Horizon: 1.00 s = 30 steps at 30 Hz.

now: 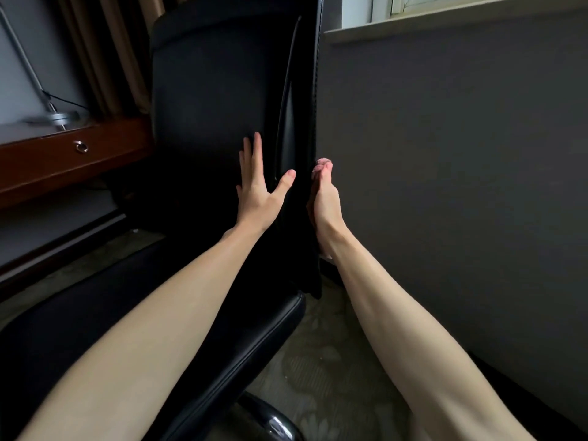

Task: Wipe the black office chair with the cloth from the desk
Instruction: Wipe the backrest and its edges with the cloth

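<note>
The black office chair [210,100] fills the middle of the view, its backrest upright and its seat [178,316] running toward the lower left. My left hand [259,186] lies flat and open against the front of the backrest, fingers spread. My right hand [324,198] reaches behind the backrest's right edge, its fingers hidden by the chair. A small bit of pink cloth [324,161] shows at its fingertips, pressed against the chair's back side.
A wooden desk [63,163] with a ring-pull drawer stands at the left, a lamp base [59,117] on it. A grey wall [445,173] stands close on the right below a window sill. Brown curtains hang behind. Patterned carpet [318,364] and a chrome chair base [273,421] lie below.
</note>
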Motion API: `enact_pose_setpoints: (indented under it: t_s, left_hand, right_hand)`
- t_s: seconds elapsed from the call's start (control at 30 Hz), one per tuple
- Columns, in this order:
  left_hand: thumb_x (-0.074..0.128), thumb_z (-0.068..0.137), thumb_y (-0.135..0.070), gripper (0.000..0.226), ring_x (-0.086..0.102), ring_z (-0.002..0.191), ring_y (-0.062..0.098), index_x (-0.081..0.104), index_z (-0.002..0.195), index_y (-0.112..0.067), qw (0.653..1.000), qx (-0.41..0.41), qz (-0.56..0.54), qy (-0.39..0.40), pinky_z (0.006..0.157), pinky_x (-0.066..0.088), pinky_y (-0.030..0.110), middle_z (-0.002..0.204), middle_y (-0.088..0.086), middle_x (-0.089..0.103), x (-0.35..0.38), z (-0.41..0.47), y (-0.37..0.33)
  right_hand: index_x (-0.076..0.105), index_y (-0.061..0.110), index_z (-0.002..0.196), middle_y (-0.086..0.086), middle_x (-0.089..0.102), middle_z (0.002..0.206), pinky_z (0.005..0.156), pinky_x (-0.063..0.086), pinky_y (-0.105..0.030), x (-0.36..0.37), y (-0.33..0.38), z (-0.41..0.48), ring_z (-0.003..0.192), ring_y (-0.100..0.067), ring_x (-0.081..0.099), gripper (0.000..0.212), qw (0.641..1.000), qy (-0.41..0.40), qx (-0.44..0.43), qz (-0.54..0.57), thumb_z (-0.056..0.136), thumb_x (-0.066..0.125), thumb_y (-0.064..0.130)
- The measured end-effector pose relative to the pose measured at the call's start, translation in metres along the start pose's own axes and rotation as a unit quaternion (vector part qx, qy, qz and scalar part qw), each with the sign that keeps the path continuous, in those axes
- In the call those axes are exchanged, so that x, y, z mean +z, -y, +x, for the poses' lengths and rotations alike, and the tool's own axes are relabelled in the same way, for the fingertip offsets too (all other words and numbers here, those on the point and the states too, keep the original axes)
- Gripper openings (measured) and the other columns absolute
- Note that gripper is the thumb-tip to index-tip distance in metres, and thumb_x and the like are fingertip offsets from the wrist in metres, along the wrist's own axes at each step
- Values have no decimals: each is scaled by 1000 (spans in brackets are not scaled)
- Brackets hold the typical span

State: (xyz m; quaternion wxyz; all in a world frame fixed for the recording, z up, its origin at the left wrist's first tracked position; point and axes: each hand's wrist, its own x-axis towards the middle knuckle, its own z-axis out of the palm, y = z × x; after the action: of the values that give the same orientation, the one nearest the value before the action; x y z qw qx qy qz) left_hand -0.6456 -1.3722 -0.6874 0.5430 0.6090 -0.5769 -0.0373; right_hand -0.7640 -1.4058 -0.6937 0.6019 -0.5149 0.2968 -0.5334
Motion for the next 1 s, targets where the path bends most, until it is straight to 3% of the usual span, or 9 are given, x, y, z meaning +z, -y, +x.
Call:
enact_pose_setpoints:
  t_s: [0.13,0.27,0.47,0.57,0.7,0.8,0.83,0.9,1.0]
  left_hand:
    - [53,90,-54,86,-15,147,5,-8,150,-45,1000,12,7,6,117,5,61,161,-14,-12,2,1,4]
    - [54,91,-51,86,-15,147,7,-7,151,-44,1000,16,6,9,117,5,62,161,-14,-13,4,1,5]
    - [54,91,-50,85,-15,147,6,-7,150,-45,1000,8,2,13,117,5,62,161,-15,-13,1,1,6]
    - [54,92,-50,84,-14,147,7,-7,150,-45,1000,4,9,7,117,8,61,161,-15,-11,1,1,4]
    - [53,92,-49,84,-13,148,8,-6,151,-44,1000,4,10,-2,117,7,61,162,-14,-10,2,3,3]
    - [53,91,-50,84,-13,148,9,-6,151,-44,1000,2,12,-4,116,8,62,162,-13,-10,4,5,6]
    - [53,91,-50,84,-13,148,10,-5,151,-44,1000,3,14,-7,116,8,63,162,-13,-10,6,5,6]
    - [53,92,-49,83,-13,148,10,-5,151,-44,1000,4,17,-12,116,8,64,162,-13,-10,8,4,6]
    - [53,91,-50,83,-13,148,9,-5,151,-45,1000,4,19,-10,116,9,64,162,-14,-10,9,5,7]
  right_hand:
    - [54,45,120,20,55,126,109,29,-25,-2,-11,-4,125,-2,45,36,997,-11,-15,-73,100,26,54]
    - [27,35,149,17,29,151,107,16,-17,-24,-82,-30,130,5,21,55,989,-10,-3,-146,100,15,55]
    - [28,32,149,24,34,138,107,20,-16,-49,-157,-66,140,-6,29,56,987,-35,85,-136,99,20,56]
    - [31,28,149,20,39,136,105,23,-15,-36,-138,-56,136,-4,34,51,991,-52,61,-111,102,24,48]
    - [38,33,145,25,46,126,100,27,-9,-12,-60,-16,120,8,40,47,991,-40,-41,-121,102,25,49]
    - [34,36,146,24,46,134,114,20,-24,-10,-39,-2,124,11,36,52,990,-6,-65,-126,100,22,57]
    - [30,37,147,25,41,140,114,17,-21,-12,-44,-3,122,18,32,53,989,2,-69,-128,99,21,59]
    - [29,37,148,30,36,138,103,22,-2,-17,-67,-10,114,30,29,53,990,-6,-69,-127,100,21,57]
    - [32,31,148,26,34,138,93,22,5,-29,-112,-30,127,15,27,50,992,-38,-18,-121,103,20,48]
